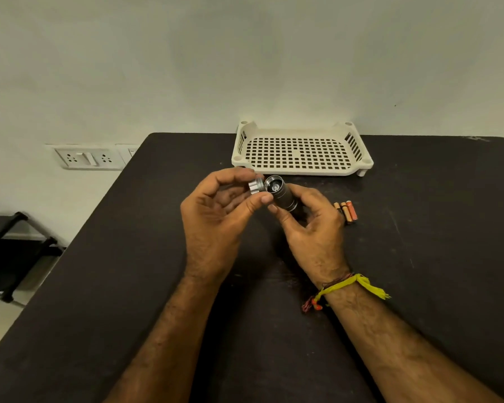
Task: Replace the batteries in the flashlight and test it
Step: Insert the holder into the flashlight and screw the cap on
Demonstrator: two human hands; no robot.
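My right hand grips the dark metal flashlight body above the black table. Its open end faces left and up, with something silvery inside. My left hand pinches the silver screw cap between thumb and fingers. The cap sits just left of the open end, separate from the body or barely touching its rim. Three orange and gold batteries lie side by side on the table, right of my right hand and partly hidden by it.
A cream perforated plastic tray stands empty at the table's far edge against the wall. A wall socket panel is at the left. A dark stool or rack stands on the floor beyond the table's left edge.
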